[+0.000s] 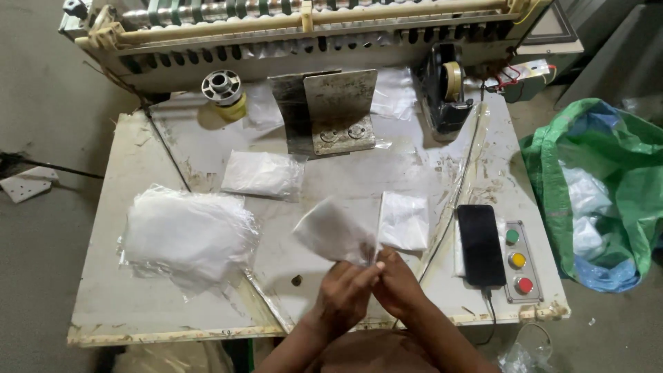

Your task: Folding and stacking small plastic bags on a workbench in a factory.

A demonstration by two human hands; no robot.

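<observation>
The clear plastic bag (333, 231) is held just above the near edge of the desk (103, 304), lifted off the surface between both hands. The left hand (343, 290) and the right hand (395, 284) meet at the bag's lower corner, and each grip is closed on that corner with pinched fingertips, likely so the thin film can be parted or straightened there. Its free end fans up and to the left, hanging loose in the air.

Just beside the bag, to the right, a small folded bag (405, 221) lies flat on the desk. A loose heap of similar bags (186, 235) sits well to the left, within easy reach, and another flat packet (261, 174) lies farther back. A dark phone (481, 245) rests at the right, next to a panel with green, yellow and red buttons (516, 260). A green woven sack (601, 186) stands open on the floor beside the desk, with plastic visible inside.
</observation>
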